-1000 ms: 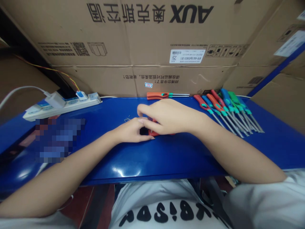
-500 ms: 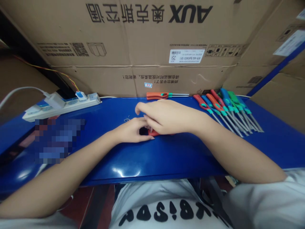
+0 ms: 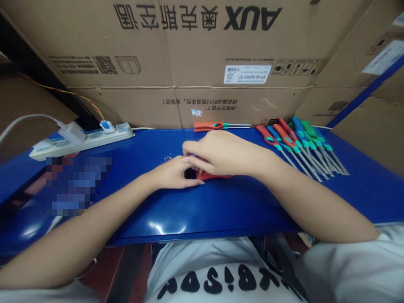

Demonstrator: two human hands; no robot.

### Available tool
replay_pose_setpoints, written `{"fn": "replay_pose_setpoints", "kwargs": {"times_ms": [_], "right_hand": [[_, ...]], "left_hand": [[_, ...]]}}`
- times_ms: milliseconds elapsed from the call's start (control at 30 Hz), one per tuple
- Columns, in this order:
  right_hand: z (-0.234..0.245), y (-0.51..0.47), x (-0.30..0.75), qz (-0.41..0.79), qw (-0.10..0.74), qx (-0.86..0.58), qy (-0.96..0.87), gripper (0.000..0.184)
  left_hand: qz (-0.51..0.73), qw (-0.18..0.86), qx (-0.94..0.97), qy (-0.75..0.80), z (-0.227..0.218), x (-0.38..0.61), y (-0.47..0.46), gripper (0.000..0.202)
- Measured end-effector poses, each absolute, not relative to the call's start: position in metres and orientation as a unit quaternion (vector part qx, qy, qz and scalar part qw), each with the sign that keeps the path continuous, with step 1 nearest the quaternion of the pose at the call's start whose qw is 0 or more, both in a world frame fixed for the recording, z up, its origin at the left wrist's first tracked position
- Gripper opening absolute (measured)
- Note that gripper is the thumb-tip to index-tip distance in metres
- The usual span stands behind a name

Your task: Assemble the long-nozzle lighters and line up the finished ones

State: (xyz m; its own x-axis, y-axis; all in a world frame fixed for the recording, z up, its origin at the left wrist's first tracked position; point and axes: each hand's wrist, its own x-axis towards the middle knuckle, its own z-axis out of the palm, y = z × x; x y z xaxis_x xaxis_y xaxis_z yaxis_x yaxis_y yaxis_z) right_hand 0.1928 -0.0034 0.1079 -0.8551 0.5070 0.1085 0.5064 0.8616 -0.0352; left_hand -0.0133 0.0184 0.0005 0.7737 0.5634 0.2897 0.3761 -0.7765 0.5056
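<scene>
On the blue table, my left hand [image 3: 172, 171] is closed around one end of a red-orange stick lighter [image 3: 214, 176]. Its thumb lies along the near side of the body. My right hand [image 3: 211, 153] arches over the lighter from above, its fingers curled and pinched close to the left fingertips. What the right fingertips grip is hidden, and so is most of the lighter. A few tiny metal pieces [image 3: 168, 158] lie just behind the left hand.
One orange stick lighter [image 3: 205, 126] lies by the cardboard wall [image 3: 176, 71]. Several red, blue and green stick lighters [image 3: 303, 143] are fanned out at the right. A white power strip [image 3: 85, 141] with plugs stands at the left, behind a blurred-out flat patch [image 3: 78, 185].
My right hand has shifted slightly, its index finger curling in toward the thumb. More of the red-orange lighter shows beneath it. The left hand stays in place.
</scene>
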Motion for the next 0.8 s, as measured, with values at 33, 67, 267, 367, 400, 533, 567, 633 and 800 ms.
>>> {"fn": "replay_pose_setpoints", "kwargs": {"times_ms": [33, 67, 267, 367, 400, 533, 567, 633, 800], "right_hand": [[0.108, -0.003, 0.193, 0.005, 0.057, -0.264, -0.963, 0.028], [0.108, -0.003, 0.193, 0.014, 0.06, -0.262, -0.963, 0.027], [0.108, -0.003, 0.194, 0.007, 0.067, -0.263, -0.963, 0.028], [0.107, -0.003, 0.193, -0.012, 0.06, -0.271, -0.961, 0.024], [0.107, -0.003, 0.193, -0.005, 0.064, -0.265, -0.962, 0.021], [0.104, -0.004, 0.194, 0.028, 0.091, -0.242, -0.966, 0.025], [0.103, -0.003, 0.195, 0.034, 0.094, -0.239, -0.966, 0.024], [0.102, -0.001, 0.196, 0.065, 0.098, -0.228, -0.967, 0.02], [0.116, 0.012, 0.212, 0.148, 0.152, -0.2, -0.957, 0.008]], "left_hand": [[0.218, 0.214, 0.917, 0.255, 0.001, -0.013, 0.018, 0.032], [0.22, 0.215, 0.918, 0.252, 0.001, -0.013, 0.018, 0.031], [0.216, 0.204, 0.918, 0.262, 0.0, -0.014, 0.018, 0.028], [0.207, 0.2, 0.92, 0.265, 0.0, -0.014, 0.018, 0.031], [0.209, 0.203, 0.92, 0.262, -0.001, -0.015, 0.019, 0.029], [0.213, 0.208, 0.919, 0.259, -0.003, -0.016, 0.019, 0.024], [0.213, 0.202, 0.92, 0.261, -0.003, -0.016, 0.02, 0.024], [0.216, 0.184, 0.922, 0.264, -0.003, -0.017, 0.02, 0.028], [0.203, 0.205, 0.925, 0.248, 0.004, -0.016, 0.02, 0.028]]}}
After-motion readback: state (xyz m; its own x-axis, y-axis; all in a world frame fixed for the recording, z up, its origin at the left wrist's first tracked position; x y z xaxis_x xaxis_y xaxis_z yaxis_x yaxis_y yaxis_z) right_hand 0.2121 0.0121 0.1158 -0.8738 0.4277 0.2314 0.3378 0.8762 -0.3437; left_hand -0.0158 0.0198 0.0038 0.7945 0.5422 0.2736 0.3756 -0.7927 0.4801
